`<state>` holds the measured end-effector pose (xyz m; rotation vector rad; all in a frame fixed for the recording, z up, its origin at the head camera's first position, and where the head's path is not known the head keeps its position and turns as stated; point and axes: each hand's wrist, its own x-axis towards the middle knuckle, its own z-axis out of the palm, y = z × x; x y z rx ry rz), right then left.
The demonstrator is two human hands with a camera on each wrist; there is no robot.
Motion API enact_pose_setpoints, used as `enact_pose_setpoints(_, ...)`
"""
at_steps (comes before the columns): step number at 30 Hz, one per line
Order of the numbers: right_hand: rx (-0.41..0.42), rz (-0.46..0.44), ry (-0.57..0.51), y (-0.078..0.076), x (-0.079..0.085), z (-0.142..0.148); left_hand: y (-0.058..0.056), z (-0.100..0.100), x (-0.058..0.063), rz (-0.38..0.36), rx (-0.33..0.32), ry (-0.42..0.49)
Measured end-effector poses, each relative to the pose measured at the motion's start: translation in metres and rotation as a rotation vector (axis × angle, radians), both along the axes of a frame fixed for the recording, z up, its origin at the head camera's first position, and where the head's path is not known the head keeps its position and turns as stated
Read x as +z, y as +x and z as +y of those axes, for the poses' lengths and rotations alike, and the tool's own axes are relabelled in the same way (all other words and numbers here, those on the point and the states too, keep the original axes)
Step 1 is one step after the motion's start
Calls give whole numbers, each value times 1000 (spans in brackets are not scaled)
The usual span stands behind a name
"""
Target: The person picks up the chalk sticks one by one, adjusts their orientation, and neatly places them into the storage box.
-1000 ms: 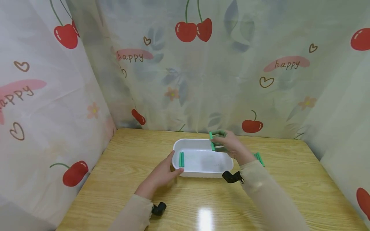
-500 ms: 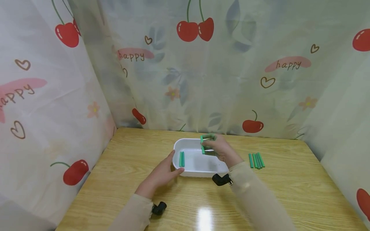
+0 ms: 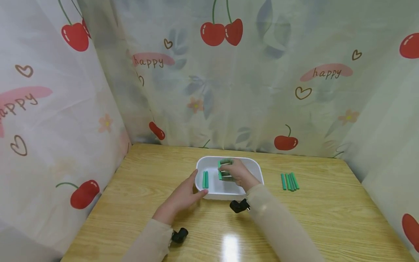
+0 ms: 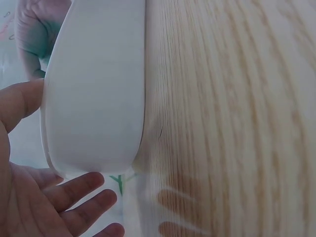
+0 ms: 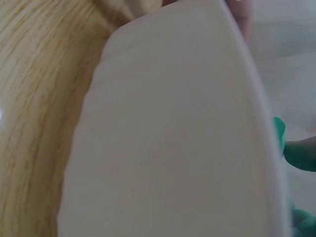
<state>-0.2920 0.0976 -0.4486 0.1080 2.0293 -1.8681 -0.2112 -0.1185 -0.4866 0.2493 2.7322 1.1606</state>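
Observation:
A white plastic tub with rounded corners stands on the table. My left hand holds its left end, the thumb at the near rim and fingers against the end wall. Inside the tub, two short green sticks lie side by side near the left end. My right hand is over the middle of the tub, pinching another green stick between thumb and fingertips. In the right wrist view, the tub's wall hides most of that hand; one end of the held stick shows past the rim.
Several more green sticks lie in a loose row on the wooden table, right of the tub. A cherry-patterned curtain closes off the back and both sides.
My right hand has moved left and down with its green stick, from the tub's right back rim to its middle. The sticks on the table came into full view. The left hand stays put.

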Motion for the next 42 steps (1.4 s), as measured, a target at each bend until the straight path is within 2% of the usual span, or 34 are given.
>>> enact_pose_setpoints(6,-11,7,44,-4,-13,-9,0,0,0,1,-2,3)
enact_pose_setpoints(14,18,1,128,-6,-21,-19,-1,-1,-2,8,-17,23)
enact_pose_setpoints(21,22,51,269,-11,-33,-22,-2,-2,-3,25,-26,33)
enact_pose_setpoints(31,58,103,433,-15,-42,-28,-2,-2,-2,19,-25,16)
enact_pose_setpoints(34,52,98,446,-16,-44,-29,-2,-2,-2,19,-24,16)
enact_pose_setpoints(42,45,46,382,-14,-41,-28,-1,-1,0,10,-9,17)
